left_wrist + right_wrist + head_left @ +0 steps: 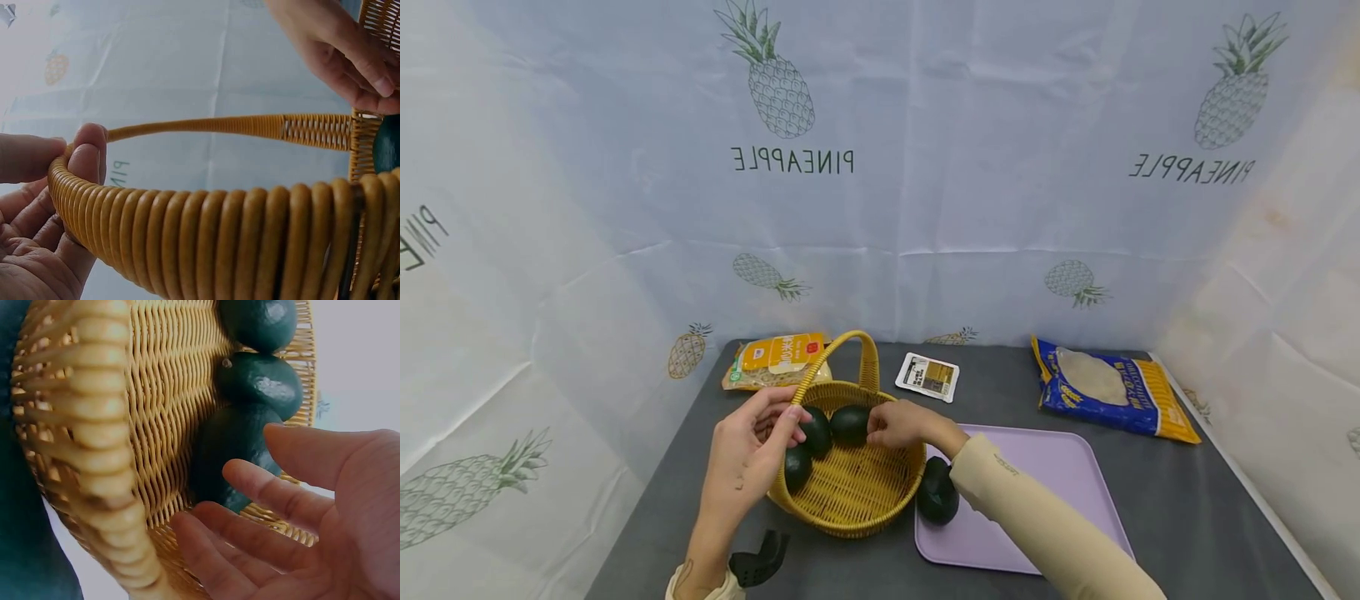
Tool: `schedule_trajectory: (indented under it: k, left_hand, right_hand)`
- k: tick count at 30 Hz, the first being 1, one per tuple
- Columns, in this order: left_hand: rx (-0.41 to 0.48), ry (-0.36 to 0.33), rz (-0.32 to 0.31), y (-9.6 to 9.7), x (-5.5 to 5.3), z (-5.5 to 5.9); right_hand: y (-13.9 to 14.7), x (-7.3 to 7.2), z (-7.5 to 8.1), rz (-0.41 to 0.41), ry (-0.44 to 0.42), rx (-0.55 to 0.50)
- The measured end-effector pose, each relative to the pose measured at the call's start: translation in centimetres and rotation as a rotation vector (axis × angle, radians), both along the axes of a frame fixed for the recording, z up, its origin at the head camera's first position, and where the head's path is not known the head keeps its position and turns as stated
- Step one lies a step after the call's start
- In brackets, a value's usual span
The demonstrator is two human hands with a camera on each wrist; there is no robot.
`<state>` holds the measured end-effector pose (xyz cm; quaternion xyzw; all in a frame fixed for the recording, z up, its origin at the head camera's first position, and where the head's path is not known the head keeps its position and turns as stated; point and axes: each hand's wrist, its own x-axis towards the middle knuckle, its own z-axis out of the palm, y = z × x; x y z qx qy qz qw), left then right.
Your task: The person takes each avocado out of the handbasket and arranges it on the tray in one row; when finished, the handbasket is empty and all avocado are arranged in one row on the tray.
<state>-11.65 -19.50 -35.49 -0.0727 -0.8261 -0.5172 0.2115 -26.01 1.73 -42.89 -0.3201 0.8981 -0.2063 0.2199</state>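
A yellow wicker basket [857, 521] stands on the dark table, its handle [187, 215] pinched between the thumb and fingers of my left hand [748, 450]. Inside lie three dark green avocados [234, 450], lined up along the far and left side in the head view. My right hand [901, 423] reaches over the rim beside the rightmost avocado [850, 425]. Its fingers are loosely bent and hold nothing; whether the thumb touches that avocado I cannot tell. Another avocado [937, 493] rests on the left part of a lilac tray [1060, 467], right of the basket.
Behind the basket lies a yellow-orange food bag [778, 354]. A small white packet [928, 377] is at the back middle, and a blue and yellow bag [1105, 392] at the back right. A black strap-like object [760, 562] sits near my left wrist. Pineapple-printed cloth encloses the table.
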Motion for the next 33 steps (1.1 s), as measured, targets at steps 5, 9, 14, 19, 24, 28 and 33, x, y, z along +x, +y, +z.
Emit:
schedule_trajectory:
  k: [5,9,14,19,24,28,33]
  left_hand:
    - [0.008,0.000,-0.001,0.1,0.0,0.0]
    - [0.013,-0.005,-0.001,0.1,0.0,-0.1]
    - [0.015,-0.006,-0.003,0.0,0.0,-0.1]
    - [0.021,-0.002,-0.012,0.0,-0.1,0.0]
    - [0.027,0.002,-0.019,0.0,-0.1,0.0]
    - [0.028,-0.003,-0.020,0.0,-0.1,-0.1]
    - [0.024,-0.005,-0.016,-0.1,-0.1,-0.1]
  right_hand:
    - [-0.1,-0.3,0.1,-0.046,-0.016,-0.030]
    - [-0.2,-0.4,0.0,-0.076,-0.041,-0.064]
    - [-0.4,-0.7,0.2,-0.081,-0.080,-0.140]
    - [-0.9,-0.9,0.4,-0.073,-0.090,-0.166]
    - [-1.5,-1.0,0.3,-0.072,-0.085,-0.181]
    - [-2.0,-1.2,0.3,-0.055,-0.085,-0.182]
    - [-2.2,-1.5,0.1,-0.064,-0.104,-0.202]
